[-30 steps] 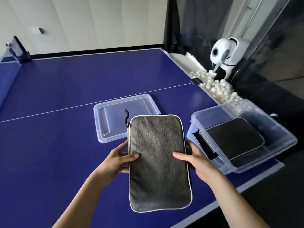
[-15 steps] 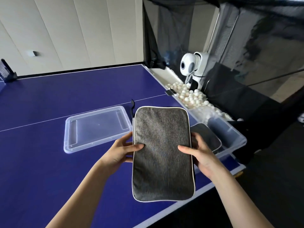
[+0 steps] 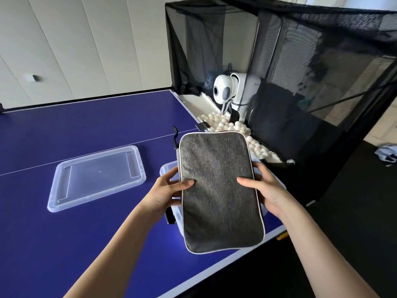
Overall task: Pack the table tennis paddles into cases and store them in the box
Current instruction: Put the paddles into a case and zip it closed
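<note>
A clear lid lies flat on the blue table, well left of the hands, its rim up. A white line runs across the table behind it.

The left hand grips the left edge of the grey case, thumb curled over the top face, fingers under it. The case has white piping and a black strap at its far left corner. It is held flat in the air, long side running away from the person, over the near right corner of the table. It covers almost all of the clear box beneath; only the box's left rim and a bit of its wall show, so what lies inside cannot be seen.

The right hand grips the case's right edge the same way, thumb on top, fingers wrapped below.

Past the table's right side, white balls fill a tray beside a white ball machine, with black netting around and behind it.
</note>
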`<action>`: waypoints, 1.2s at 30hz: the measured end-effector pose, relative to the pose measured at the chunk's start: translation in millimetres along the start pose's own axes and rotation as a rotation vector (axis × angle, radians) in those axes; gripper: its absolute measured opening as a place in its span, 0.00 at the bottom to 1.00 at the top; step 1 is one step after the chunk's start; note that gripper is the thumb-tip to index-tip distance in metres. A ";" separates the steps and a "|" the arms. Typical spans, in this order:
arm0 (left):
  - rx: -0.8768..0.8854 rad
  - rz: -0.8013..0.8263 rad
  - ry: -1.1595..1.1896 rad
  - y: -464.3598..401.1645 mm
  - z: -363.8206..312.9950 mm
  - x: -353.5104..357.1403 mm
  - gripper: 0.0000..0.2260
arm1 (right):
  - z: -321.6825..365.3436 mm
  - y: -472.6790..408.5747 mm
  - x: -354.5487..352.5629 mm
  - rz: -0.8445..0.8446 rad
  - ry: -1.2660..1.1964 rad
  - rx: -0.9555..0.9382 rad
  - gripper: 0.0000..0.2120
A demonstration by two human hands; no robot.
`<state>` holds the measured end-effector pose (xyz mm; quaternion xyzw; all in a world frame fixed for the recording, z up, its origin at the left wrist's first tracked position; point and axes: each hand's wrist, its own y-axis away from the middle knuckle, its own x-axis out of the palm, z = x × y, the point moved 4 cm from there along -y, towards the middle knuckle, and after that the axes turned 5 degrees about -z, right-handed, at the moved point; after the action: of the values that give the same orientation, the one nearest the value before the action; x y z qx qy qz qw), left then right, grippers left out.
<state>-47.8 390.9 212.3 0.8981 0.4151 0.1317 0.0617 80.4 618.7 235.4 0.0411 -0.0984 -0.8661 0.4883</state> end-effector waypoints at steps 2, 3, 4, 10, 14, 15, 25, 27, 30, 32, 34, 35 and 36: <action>-0.008 -0.027 0.009 -12.7 2.3 0.8 0.28 | 1.2 -15.8 -1.5 0.015 0.019 0.011 0.28; -0.012 -0.040 0.020 -21.1 3.9 1.1 0.28 | 1.5 -25.6 -1.8 0.023 0.023 0.017 0.26; -0.016 -0.055 0.031 -28.5 5.5 1.4 0.29 | 1.3 -35.4 -2.1 0.029 0.024 0.022 0.25; -0.029 -0.182 0.148 -64.5 21.2 6.2 0.30 | 9.6 -90.5 0.6 0.088 0.086 0.049 0.23; -0.030 -0.272 0.276 -77.3 32.5 11.2 0.25 | 15.2 -121.0 4.5 0.151 0.141 0.051 0.21; -0.026 -0.295 0.299 -78.8 35.7 13.6 0.23 | 16.3 -127.2 6.1 0.171 0.160 0.064 0.21; -0.005 -0.615 0.730 -93.9 55.6 45.1 0.20 | -0.3 -126.1 -26.9 -0.141 0.050 0.021 0.31; 0.005 -0.652 0.804 -97.7 56.0 54.6 0.21 | -25.2 -115.0 -22.7 -0.149 -0.160 0.109 0.29; 0.040 -0.698 0.838 -101.1 55.6 68.1 0.24 | -43.9 -107.9 -11.5 -0.154 -0.361 0.177 0.24; 0.048 -0.707 0.817 -102.1 56.0 73.7 0.24 | -44.0 -109.8 -10.5 -0.169 -0.425 0.163 0.21; 0.054 -0.699 0.786 -100.1 58.0 78.0 0.24 | -40.6 -115.6 -16.1 -0.128 -0.472 0.158 0.20; 0.065 -0.675 0.777 -97.6 57.9 79.6 0.23 | -39.3 -119.2 -19.9 -0.101 -0.487 0.162 0.19; 0.077 -0.631 0.765 -93.7 56.5 79.7 0.19 | -37.9 -123.0 -24.3 -0.076 -0.495 0.167 0.19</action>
<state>-50.4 512.2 152.3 0.6177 0.6642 0.4110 -0.0914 -3.7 696.5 171.8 -0.1281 -0.2843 -0.8565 0.4114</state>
